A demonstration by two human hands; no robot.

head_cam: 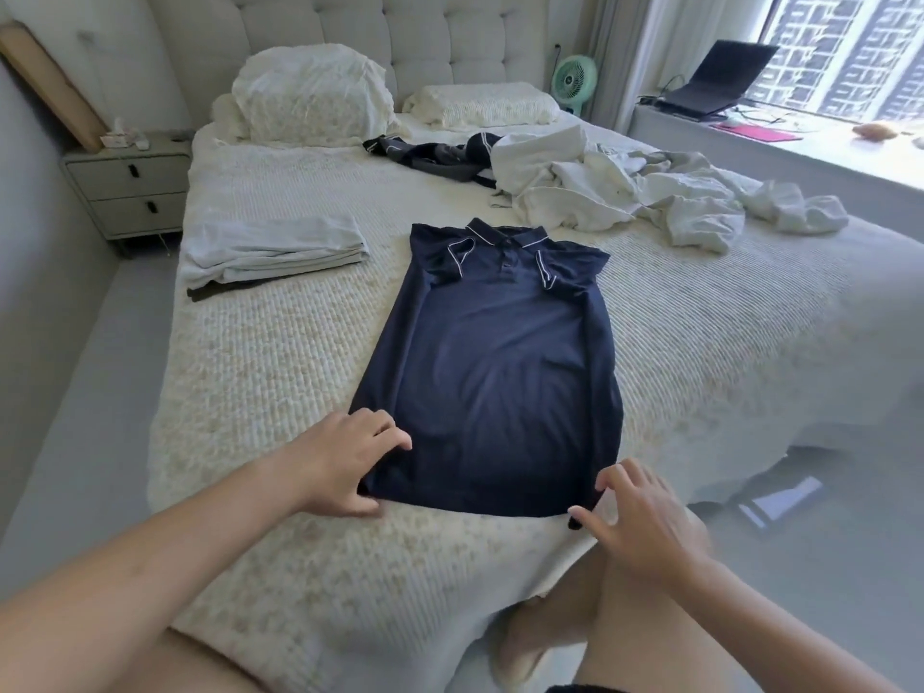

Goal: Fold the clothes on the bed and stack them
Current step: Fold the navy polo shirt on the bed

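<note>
The left hand [350,462] pinches the near left hem corner of the navy polo shirt [495,387], thumb beneath and fingers curled over the cloth. The right hand [645,517] has spread, relaxed fingers at the near right hem corner, fingertips touching the fabric's edge without closing on it. The shirt lies flat at the middle of the bed [260,392], collar away, both sleeves folded inward. To its far left sits a stack of folded clothes [272,250]. Beyond the collar lie a crumpled dark garment [435,157] and a heap of white clothes [625,192], near two pillows [310,92].
</note>
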